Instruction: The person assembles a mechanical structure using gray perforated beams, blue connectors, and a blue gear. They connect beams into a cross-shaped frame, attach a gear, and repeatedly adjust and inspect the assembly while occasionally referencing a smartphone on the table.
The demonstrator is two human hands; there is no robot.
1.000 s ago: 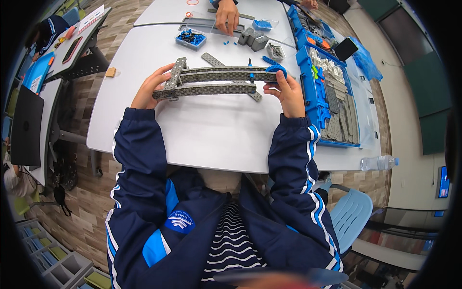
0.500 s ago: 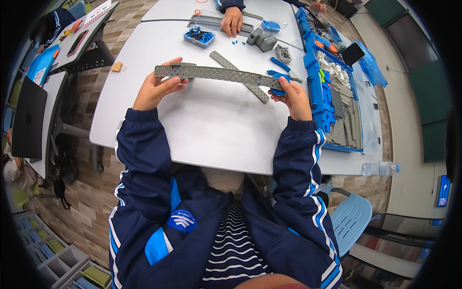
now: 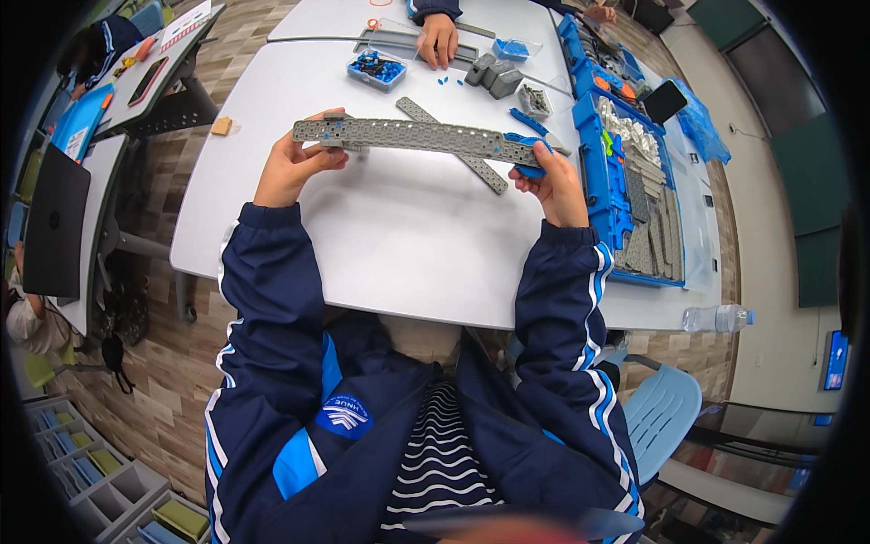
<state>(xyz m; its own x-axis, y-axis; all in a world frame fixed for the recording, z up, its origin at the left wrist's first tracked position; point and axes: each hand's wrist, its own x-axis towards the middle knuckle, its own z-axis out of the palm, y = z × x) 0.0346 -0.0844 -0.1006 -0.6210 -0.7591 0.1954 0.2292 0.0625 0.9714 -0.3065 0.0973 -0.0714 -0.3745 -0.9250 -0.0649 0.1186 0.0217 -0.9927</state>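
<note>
A long grey perforated plastic beam (image 3: 417, 136) is held level above the table, one end in each hand. My left hand (image 3: 294, 168) is closed on its left end, thumb in front, where short grey pieces and blue pins are attached. At the right end my right hand (image 3: 555, 181) pinches the beam, with something blue at the fingers that I cannot make out fully. Another grey perforated beam (image 3: 482, 172) lies slantwise on the table behind and below, partly covered by the held one. Close to my right hand lies a blue-handled tool (image 3: 527, 121).
To the right stands an open blue case (image 3: 594, 213) of grey and white parts. Farther back are a box of blue and black pins (image 3: 375, 71), grey blocks (image 3: 494, 76), a small parts box (image 3: 535, 101) and a co-worker's hand (image 3: 438, 42). A bottle (image 3: 716, 318) stands near the right edge.
The held beam has turned slightly about its length, showing more of its broad face. Both hands have shifted only a little and keep their hold.
</note>
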